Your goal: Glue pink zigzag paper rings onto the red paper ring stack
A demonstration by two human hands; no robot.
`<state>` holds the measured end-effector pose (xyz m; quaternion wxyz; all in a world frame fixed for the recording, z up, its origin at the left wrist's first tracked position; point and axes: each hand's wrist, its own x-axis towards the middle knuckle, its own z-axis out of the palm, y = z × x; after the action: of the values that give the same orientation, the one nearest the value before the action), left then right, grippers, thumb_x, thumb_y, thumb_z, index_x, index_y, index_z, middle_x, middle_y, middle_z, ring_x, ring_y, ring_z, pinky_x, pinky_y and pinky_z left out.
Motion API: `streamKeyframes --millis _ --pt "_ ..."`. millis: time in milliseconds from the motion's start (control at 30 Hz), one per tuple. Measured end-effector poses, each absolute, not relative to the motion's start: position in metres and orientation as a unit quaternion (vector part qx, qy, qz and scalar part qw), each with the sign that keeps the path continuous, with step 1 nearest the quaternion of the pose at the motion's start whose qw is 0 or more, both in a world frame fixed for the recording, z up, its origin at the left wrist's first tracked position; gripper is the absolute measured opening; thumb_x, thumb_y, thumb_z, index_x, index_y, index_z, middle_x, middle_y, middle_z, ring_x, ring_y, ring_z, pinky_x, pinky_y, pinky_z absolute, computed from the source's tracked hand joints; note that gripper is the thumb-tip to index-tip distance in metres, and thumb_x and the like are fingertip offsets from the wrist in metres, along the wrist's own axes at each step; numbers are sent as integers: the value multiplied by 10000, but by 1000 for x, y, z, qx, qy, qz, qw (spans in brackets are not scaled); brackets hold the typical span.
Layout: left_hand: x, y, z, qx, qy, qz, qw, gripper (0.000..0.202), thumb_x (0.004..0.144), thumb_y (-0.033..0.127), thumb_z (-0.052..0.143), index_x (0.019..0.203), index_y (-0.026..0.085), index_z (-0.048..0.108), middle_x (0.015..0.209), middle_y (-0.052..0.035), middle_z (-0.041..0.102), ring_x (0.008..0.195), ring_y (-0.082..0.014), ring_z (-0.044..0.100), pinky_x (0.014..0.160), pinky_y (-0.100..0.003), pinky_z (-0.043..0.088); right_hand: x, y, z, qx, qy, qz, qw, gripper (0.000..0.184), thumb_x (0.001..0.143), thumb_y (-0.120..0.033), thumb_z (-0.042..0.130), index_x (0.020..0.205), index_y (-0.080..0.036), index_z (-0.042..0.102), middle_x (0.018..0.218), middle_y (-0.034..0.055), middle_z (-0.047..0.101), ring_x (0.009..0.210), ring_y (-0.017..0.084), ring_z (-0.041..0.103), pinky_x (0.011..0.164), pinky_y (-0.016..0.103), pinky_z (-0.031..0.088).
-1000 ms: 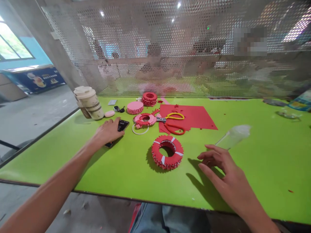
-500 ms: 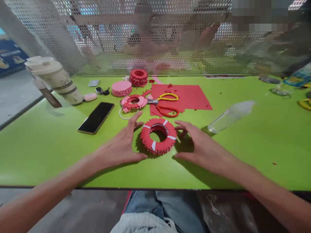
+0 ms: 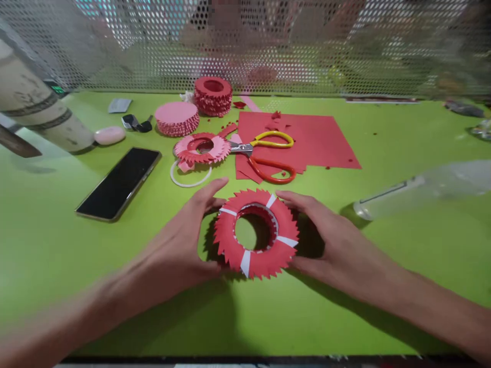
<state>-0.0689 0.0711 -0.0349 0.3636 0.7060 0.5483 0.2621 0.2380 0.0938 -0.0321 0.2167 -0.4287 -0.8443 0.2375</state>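
A red paper ring (image 3: 228, 232) with a saw-toothed edge and several white stripes sits in front of me at the table's near middle. It looks like a stack of toothed rings with an open centre. My left hand (image 3: 186, 235) holds its left side, thumb at the lower edge and fingers at the far edge. From the right, my right hand (image 3: 326, 235) grips the opposite side the same way. Its thumb tip is partly hidden by the ring. Just beyond lie scissors (image 3: 245, 149) with one yellow and one red handle, beside a red-and-pink toothed ring (image 3: 184, 148).
Red paper sheets (image 3: 322, 140) lie behind the scissors. A red ring stack (image 3: 213, 99) and a pink disc stack (image 3: 176, 116) stand farther back. To the left are a phone (image 3: 118, 184), a pink oval object (image 3: 110, 135) and a tumbler (image 3: 42, 102). A clear bottle (image 3: 418, 191) lies right.
Both hands have closed in on the red ring and now touch its sides. The view has moved nearer to the table, so things look larger.
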Motion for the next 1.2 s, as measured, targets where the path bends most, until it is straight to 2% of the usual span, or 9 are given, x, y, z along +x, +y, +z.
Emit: streamKeyframes --millis 100,167,367,500,633,767,933,1033,1200 --pt "-67 69 -34 704 549 275 357 1203 740 590 969 1745 411 333 1601 -100 666 1497 -461 630 1198 -611 588 237 92 -31 -437 -842 237 209 847 891 -325 872 1639 -334 475 1522 126 719 1291 379 758 1057 541 659" --pt "-67 69 -34 712 546 277 345 1138 769 609 948 1730 445 361 1588 -80 679 1459 -455 663 1167 -600 612 236 91 -30 -444 -836 245 209 834 888 -317 881 1624 -348 491 1495 115 735 1247 367 775 1011 516 680" --pt "-72 66 -35 732 533 266 330 1105 783 572 958 1707 519 355 1571 -61 693 1343 -437 738 1100 -570 652 236 89 -31 -467 -801 304 219 892 814 -375 969 1586 -424 525 1444 75 755 1147 358 808 905 493 721" --pt "-73 64 -32 726 551 248 329 1070 780 532 968 1685 531 397 1564 -40 703 1321 -437 753 1046 -532 681 236 89 -32 -469 -800 301 222 911 776 -332 998 1560 -439 549 1426 67 762 1107 355 818 892 477 724" --pt "-74 67 -29 741 537 244 321 1008 801 541 942 1645 572 391 1461 12 758 1089 -359 835 928 -461 724 237 89 -32 -468 -809 275 224 945 748 -279 997 1561 -440 542 1396 61 774 1090 352 816 869 450 718" --pt "-78 72 -30 783 501 230 288 1030 796 581 936 1656 527 371 1284 19 812 852 -310 846 841 -415 746 234 90 -27 -462 -820 264 212 826 827 -286 916 1557 -384 542 1376 78 778 1077 332 816 878 432 706" --pt "-75 76 -28 807 478 240 251 820 889 604 808 1600 459 427 1135 9 827 702 -262 820 533 -332 682 232 92 -25 -455 -828 255 203 772 882 -425 889 1554 -388 509 1385 68 777 1079 321 822 846 424 713" --pt "-72 76 -26 806 480 250 240 718 928 601 770 1560 447 463 1114 17 824 696 -246 818 552 -322 686 232 92 -27 -446 -834 247 211 769 887 -491 889 1549 -381 514 1378 78 785 1064 338 826 817 438 720" --pt "-73 73 -25 815 477 231 235 825 890 620 840 1597 417 465 1141 3 827 723 -246 811 473 -294 639 234 91 -27 -445 -840 234 206 702 940 -510 831 1541 -384 491 1348 62 791 1039 315 829 814 428 722"
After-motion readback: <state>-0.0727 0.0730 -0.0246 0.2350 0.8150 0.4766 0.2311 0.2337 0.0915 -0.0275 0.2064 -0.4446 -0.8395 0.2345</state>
